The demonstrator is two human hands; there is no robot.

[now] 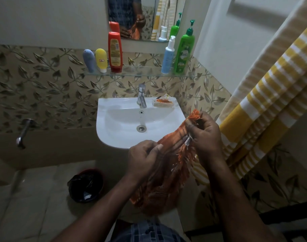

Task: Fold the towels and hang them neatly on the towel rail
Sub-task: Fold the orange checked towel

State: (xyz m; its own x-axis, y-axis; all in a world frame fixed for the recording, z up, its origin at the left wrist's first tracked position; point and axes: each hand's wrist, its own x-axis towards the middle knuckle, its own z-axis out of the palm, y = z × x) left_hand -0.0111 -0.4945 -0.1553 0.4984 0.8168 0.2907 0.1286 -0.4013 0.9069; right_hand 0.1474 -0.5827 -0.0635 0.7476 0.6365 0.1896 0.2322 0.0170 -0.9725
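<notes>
An orange fringed towel (168,173) hangs bunched in front of me, just right of the white sink (117,135). My left hand (144,156) pinches its upper edge at the left. My right hand (205,135) grips the fringed end higher up at the right, fingers curled round the cloth. The towel's lower part droops between my forearms. A yellow and white striped towel (264,109) hangs at the right, running up towards the top right corner. Its rail is not visible.
A glass shelf (140,71) above the sink carries several bottles under a mirror (147,18). A tap (142,96) and a soap dish (164,102) sit on the sink. A bin with a black liner (86,186) stands on the floor. A wall spout (24,131) juts out at the left.
</notes>
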